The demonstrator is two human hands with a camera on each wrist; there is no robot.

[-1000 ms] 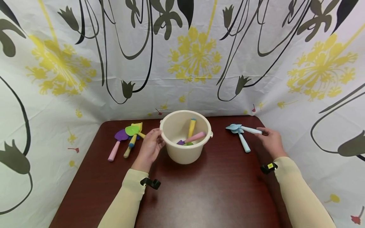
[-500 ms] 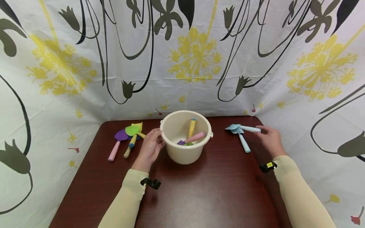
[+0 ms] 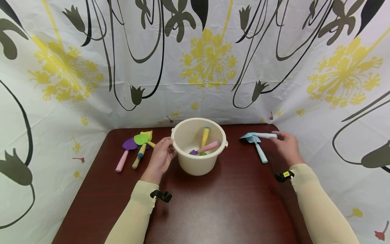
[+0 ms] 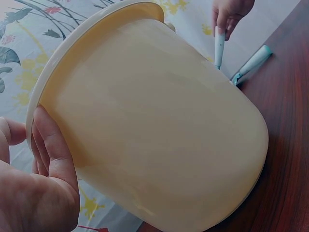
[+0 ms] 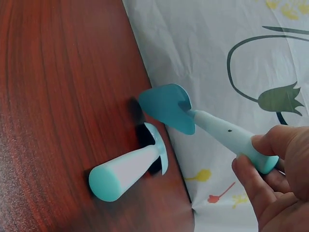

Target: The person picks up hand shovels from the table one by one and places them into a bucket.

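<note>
My left hand (image 3: 159,157) pinches the rim of a cream bucket (image 3: 196,166) between thumb and fingers; the bucket stands upright on the table. Inside lie a yellow handle (image 3: 205,137) with a blue end and a pink-handled tool (image 3: 210,146) with a purple head, beside a bit of green. At the right, my right hand (image 3: 287,147) pinches the handle end of a light blue toy trowel (image 5: 166,106), its blade raised at a slant in the right wrist view. A second light blue tool (image 5: 125,174) lies on the table below that blade.
Left of the bucket lies a pile of toy garden tools, among them a purple shovel (image 3: 129,145) with a pink handle and a green shovel (image 3: 141,139). A patterned white curtain (image 3: 195,67) hangs behind the dark red table (image 3: 213,210).
My right hand has moved slightly left and up with the trowel, whose handle now lies more level in the head view. The left hand and bucket have stayed put.
</note>
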